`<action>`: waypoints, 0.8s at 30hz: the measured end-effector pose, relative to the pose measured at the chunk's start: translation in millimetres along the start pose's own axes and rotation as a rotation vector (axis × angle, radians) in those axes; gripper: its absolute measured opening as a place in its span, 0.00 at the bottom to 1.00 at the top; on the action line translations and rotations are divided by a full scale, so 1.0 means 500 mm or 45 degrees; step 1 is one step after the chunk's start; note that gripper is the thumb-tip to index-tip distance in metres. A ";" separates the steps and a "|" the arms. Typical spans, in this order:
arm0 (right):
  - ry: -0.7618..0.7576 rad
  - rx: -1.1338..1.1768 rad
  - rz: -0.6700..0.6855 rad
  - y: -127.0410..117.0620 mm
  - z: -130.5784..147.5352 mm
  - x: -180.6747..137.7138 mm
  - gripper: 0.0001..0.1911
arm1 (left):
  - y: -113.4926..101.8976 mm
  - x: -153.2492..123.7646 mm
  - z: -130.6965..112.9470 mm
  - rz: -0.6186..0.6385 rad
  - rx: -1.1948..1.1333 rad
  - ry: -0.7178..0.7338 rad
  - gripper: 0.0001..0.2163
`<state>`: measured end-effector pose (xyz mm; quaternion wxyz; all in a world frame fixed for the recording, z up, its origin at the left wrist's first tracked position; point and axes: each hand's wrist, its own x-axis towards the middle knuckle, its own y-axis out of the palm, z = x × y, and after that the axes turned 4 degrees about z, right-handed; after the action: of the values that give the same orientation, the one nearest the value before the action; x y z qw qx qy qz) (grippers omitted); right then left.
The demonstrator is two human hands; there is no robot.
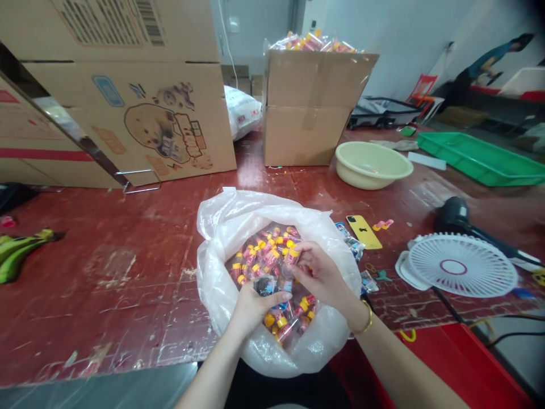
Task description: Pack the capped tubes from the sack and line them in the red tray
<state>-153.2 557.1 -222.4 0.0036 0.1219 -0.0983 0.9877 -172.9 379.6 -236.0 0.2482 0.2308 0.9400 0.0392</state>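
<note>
A clear plastic bag (221,227) stands open on the red table, filled with several small pink bottles with yellow caps (259,250). Both my hands are inside its mouth. My left hand (251,307) pinches a small dark packet (266,284) between thumb and fingers. My right hand (321,275), with a gold bangle on the wrist, has its fingers closed on one of the small bottles (290,258) just above that packet.
Large cardboard boxes (140,108) stand at the back left; another box (306,108), heaped with the same bottles, at the back centre. A cream basin (372,165), green tray (481,159), yellow phone (364,232), white fan (460,267) and black hair dryer (457,218) lie to the right.
</note>
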 end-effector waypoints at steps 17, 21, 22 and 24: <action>0.224 -0.177 0.122 0.050 0.009 -0.072 0.33 | 0.053 -0.006 -0.019 0.100 -0.561 -0.047 0.22; 0.187 -0.177 0.086 0.052 0.004 -0.078 0.35 | 0.054 -0.008 -0.015 0.095 -0.558 -0.043 0.22; 0.179 -0.186 0.081 0.052 0.002 -0.079 0.35 | 0.056 -0.008 -0.014 0.098 -0.560 -0.043 0.22; 0.161 -0.207 0.067 0.055 -0.002 -0.078 0.36 | 0.059 -0.008 -0.014 0.104 -0.564 -0.043 0.22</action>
<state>-116.2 531.0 -238.1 -0.0061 0.0559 -0.1807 0.9819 -161.2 404.5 -222.6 0.3066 0.2090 0.8940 0.2510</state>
